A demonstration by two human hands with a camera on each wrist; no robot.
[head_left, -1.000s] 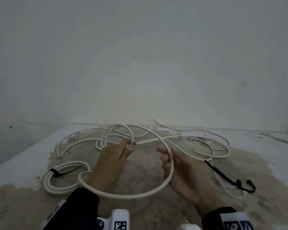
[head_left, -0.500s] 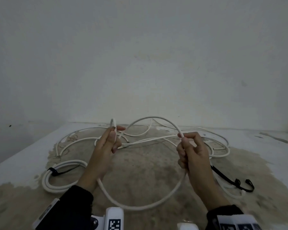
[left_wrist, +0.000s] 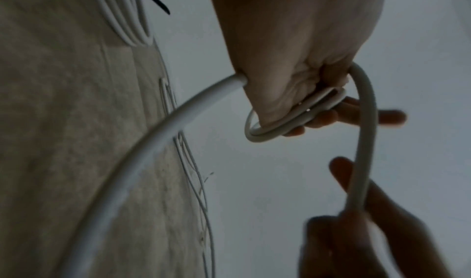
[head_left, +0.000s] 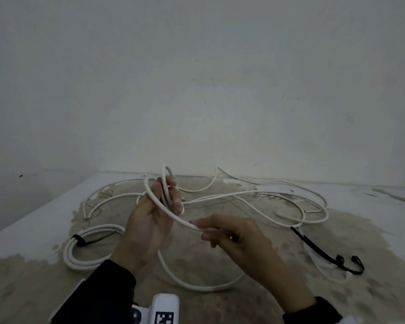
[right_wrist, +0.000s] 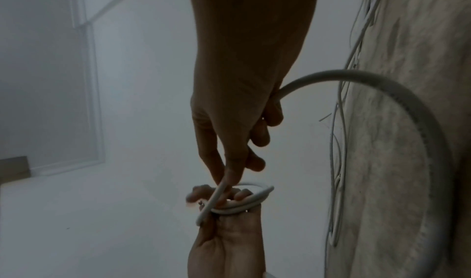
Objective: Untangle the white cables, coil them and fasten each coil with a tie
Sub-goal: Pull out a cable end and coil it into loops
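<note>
My left hand (head_left: 160, 202) is raised above the surface and grips a small coil of white cable (head_left: 166, 183), with loops standing up between its thumb and fingers. From there the cable (head_left: 173, 218) runs down to my right hand (head_left: 211, 228), which pinches it between thumb and fingertips. Below both hands the same cable hangs in a wide loop (head_left: 197, 287). In the left wrist view the coil (left_wrist: 293, 119) crosses my palm. The right wrist view shows my right fingers (right_wrist: 229, 171) holding the cable just above the left hand (right_wrist: 224, 242). Loose white cables (head_left: 278, 202) lie tangled behind.
A finished white coil (head_left: 89, 249) with a black tie (head_left: 80, 240) lies at the left. A loose black tie (head_left: 325, 253) lies at the right over another cable. The stained surface (head_left: 220, 258) meets a white wall at the back; its left edge drops away.
My right hand has come down and toward the left hand, laying another turn of cable against the coil. The left hand has taken more loops and tilted upward.
</note>
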